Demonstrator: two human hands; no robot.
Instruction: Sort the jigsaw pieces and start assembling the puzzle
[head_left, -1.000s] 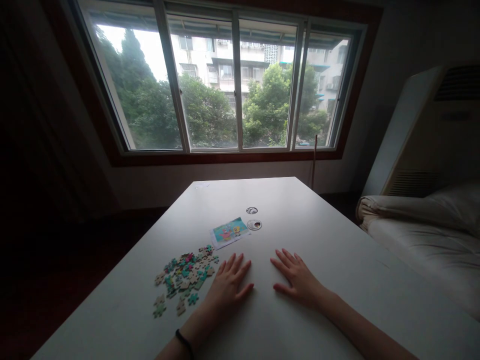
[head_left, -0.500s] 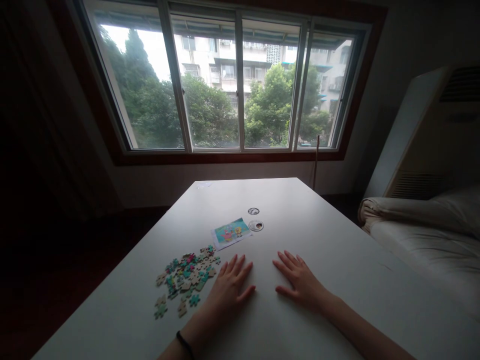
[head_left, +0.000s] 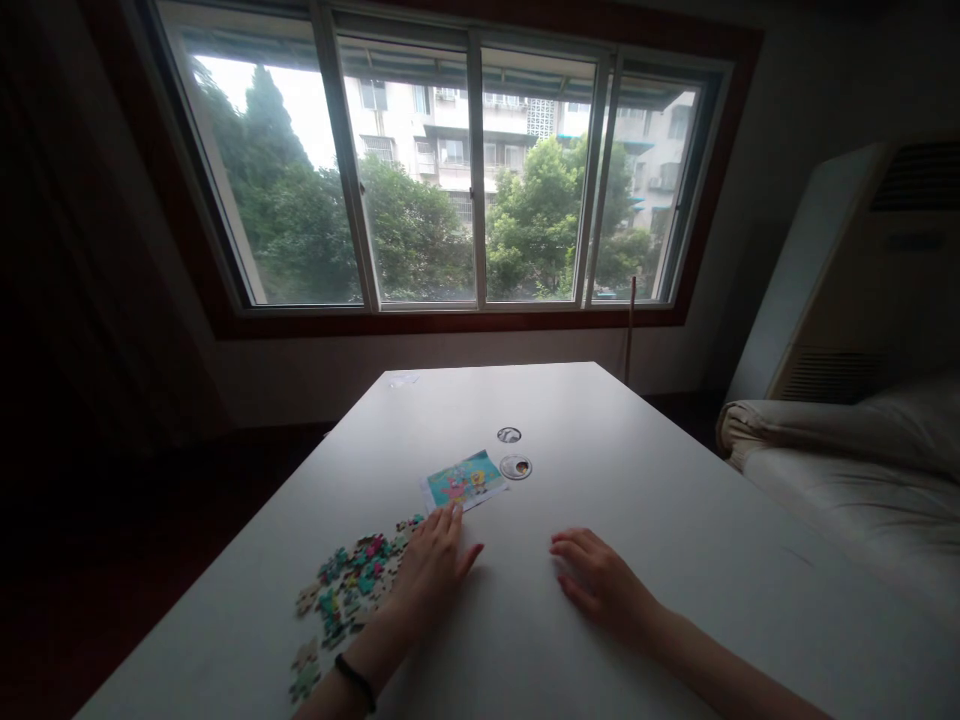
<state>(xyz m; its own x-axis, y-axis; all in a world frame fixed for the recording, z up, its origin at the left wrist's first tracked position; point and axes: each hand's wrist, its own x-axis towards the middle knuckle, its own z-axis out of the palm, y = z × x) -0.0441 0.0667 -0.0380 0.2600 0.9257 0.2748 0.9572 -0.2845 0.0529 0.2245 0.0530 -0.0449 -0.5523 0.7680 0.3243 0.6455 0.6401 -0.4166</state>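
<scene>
Left hand (head_left: 433, 553) is near card (head_left: 466, 480), right hand (head_left: 600, 577) right of it, both loosely parted. Avoid dragging pieces (head_left: 366, 576) left of card.

No readable lettering or numbers on puzzle pieces (head_left: 367, 580), picture sheet (head_left: 463, 480), round table markings (head_left: 516, 468).

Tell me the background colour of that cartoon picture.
The cartoon picture has a turquoise background, best seen in the head view.

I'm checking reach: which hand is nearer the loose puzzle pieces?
The left hand, the one with a black band at its wrist. It is close beside the puzzle pieces; the right hand, with no band visible, is farther away.
</scene>
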